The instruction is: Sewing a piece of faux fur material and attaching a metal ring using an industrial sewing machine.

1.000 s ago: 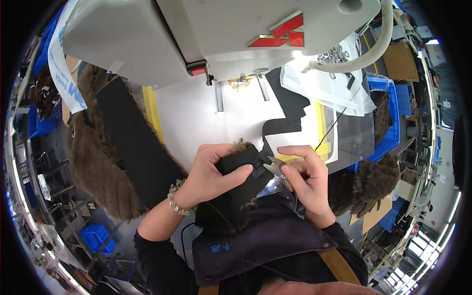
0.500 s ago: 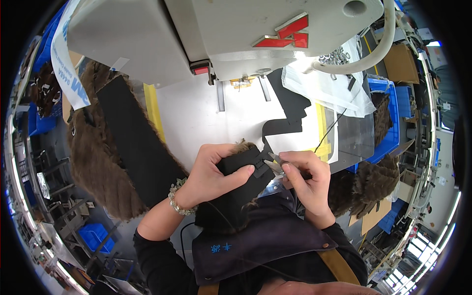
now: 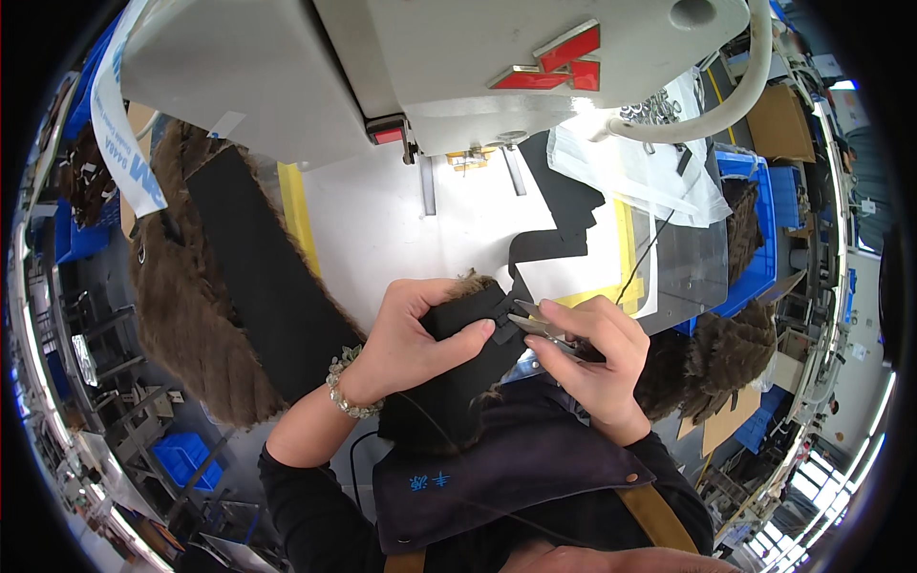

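In the middle, my left hand [image 3: 415, 334] grips a black fabric piece [image 3: 449, 387] with brown fur at its edges, thumb pressed on its upper part. Small folded black strips [image 3: 502, 319] lie at that piece's right end. Silver snips [image 3: 543, 327] are in my right hand [image 3: 602, 368], their pointed blades at those strips; whether the tips touch the fabric is hard to tell. A long black band [image 3: 250, 253] lies to the left over brown fur pieces [image 3: 186, 344]. Black cut material [image 3: 564, 210] lies beyond my hands on the white work plate [image 3: 373, 229].
A grey machine head [image 3: 248, 67] with a hanging white hose [image 3: 697, 124] overhangs the plate. At right are a translucent bag [image 3: 621, 177] with metal hardware, blue bins [image 3: 759, 220] and stacked fur [image 3: 726, 353]. A blue crate [image 3: 186, 458] stands low at left.
My right hand has shifted slightly rightward and turned, its index finger lowering and its thumb moving down, with the snips still at the black strips. My left hand has stayed nearly in place.
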The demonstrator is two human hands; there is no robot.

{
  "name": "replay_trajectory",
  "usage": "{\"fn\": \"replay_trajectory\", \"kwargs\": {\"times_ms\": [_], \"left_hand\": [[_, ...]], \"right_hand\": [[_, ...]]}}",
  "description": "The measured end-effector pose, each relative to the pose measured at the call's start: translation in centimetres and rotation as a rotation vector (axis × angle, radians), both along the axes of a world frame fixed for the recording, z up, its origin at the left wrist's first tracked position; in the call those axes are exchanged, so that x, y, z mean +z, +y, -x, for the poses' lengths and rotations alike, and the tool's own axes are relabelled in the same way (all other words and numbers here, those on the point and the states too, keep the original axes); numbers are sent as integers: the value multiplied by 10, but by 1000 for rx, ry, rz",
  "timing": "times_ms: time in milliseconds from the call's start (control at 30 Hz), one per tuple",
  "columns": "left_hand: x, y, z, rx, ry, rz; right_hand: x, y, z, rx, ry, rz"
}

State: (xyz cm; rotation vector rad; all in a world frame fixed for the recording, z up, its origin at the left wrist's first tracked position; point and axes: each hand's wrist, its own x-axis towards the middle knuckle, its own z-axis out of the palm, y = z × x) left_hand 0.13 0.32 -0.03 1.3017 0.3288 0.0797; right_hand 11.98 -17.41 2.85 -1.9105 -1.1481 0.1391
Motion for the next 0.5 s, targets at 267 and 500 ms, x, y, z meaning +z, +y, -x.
{"fn": "replay_trajectory", "kwargs": {"times_ms": [267,500], "left_hand": [[-1,0,1,0,-15,-31],[0,0,0,5,-20,-44]], "right_hand": [[0,0,1,-12,-66,5],[-1,-3,-3,4,-151,35]]}}
